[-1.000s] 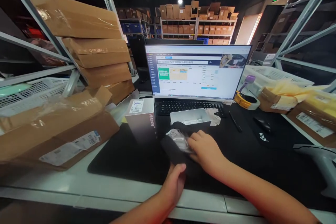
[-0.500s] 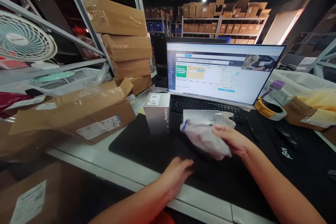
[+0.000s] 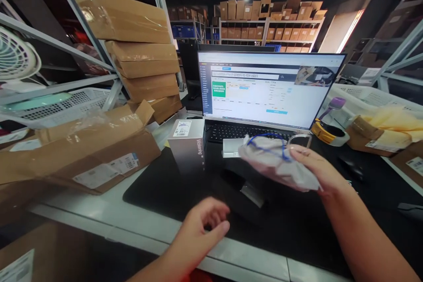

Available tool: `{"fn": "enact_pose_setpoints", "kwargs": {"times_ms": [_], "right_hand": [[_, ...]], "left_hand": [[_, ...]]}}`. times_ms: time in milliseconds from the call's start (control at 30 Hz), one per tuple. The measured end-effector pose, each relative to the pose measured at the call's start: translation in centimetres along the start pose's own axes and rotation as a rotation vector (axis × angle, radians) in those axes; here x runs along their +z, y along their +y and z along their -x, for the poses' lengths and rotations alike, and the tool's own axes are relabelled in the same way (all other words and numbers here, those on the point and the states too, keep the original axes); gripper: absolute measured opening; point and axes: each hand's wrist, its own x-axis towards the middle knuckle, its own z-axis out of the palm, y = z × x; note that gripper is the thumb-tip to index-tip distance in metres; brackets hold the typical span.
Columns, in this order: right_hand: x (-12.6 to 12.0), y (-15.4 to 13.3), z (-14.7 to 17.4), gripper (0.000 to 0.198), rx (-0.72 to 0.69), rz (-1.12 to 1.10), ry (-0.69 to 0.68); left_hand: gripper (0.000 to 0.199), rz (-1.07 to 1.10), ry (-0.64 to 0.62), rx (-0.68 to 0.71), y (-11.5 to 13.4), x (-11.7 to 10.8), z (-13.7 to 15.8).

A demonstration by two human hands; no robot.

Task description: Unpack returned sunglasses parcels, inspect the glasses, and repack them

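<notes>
A whitish drawstring pouch (image 3: 274,163) with a blue cord hangs above the black desk mat (image 3: 158,180), gripped by my right hand (image 3: 307,163) at its right end. A clear curved loop stands up beside those fingers; what it belongs to I cannot make out. My left hand (image 3: 206,224) is over the mat's front edge, fingers loosely curled, thumb apart, nothing in it. Between the hands lies a dark item with a shiny greyish strip (image 3: 253,194). Left of the pouch stands a silver-grey box (image 3: 187,139) with a white label. A flat pale box (image 3: 230,147) is partly behind the pouch.
A monitor (image 3: 264,88) and keyboard (image 3: 224,132) stand at the back. An opened carton (image 3: 109,158) and stacked cartons (image 3: 132,17) are on the left. At right are a tape roll (image 3: 328,132), a mouse (image 3: 350,168) and a carton with yellow material (image 3: 373,136).
The pouch and my right hand have moved right, showing more blue cord and the clear loop. My left hand has turned, its fingers curling. The dark item with the strip is now visible. The view has shifted.
</notes>
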Motion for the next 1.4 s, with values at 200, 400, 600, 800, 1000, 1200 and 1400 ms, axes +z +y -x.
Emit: {"fn": "enact_pose_setpoints", "kwargs": {"times_ms": [200, 400, 600, 800, 1000, 1200, 1400], "right_hand": [[6.6, 2.0, 1.4, 0.050, -0.033, 0.076, -0.262], [7.8, 4.1, 1.3, 0.037, -0.088, 0.373, -0.084], [9.9, 5.0, 2.0, 0.007, -0.123, 1.364, -0.108], [8.1, 4.6, 1.9, 0.008, -0.376, 1.495, -0.084], [9.0, 1.2, 3.3, 0.033, -0.897, 1.017, -0.111], [12.5, 0.5, 1.8, 0.019, -1.113, 0.950, -0.123], [11.5, 0.1, 0.4, 0.023, -1.275, 1.120, -0.046]], "left_hand": [[0.080, 0.041, 0.102, 0.367, 2.6, -1.6, -4.0], [0.018, -0.122, 0.524, 0.480, 1.5, -3.8, -4.5], [0.018, -0.564, 0.931, 0.830, 3.4, -6.8, -2.1], [0.027, -0.806, 0.710, 0.985, 2.5, -5.0, -2.2], [0.034, -0.750, 0.536, 0.975, 1.8, -3.4, -2.6], [0.036, -0.770, 0.413, 0.943, 2.8, -2.9, -1.8], [0.016, -0.775, 0.295, 0.834, 2.7, -4.2, -1.2]]}}
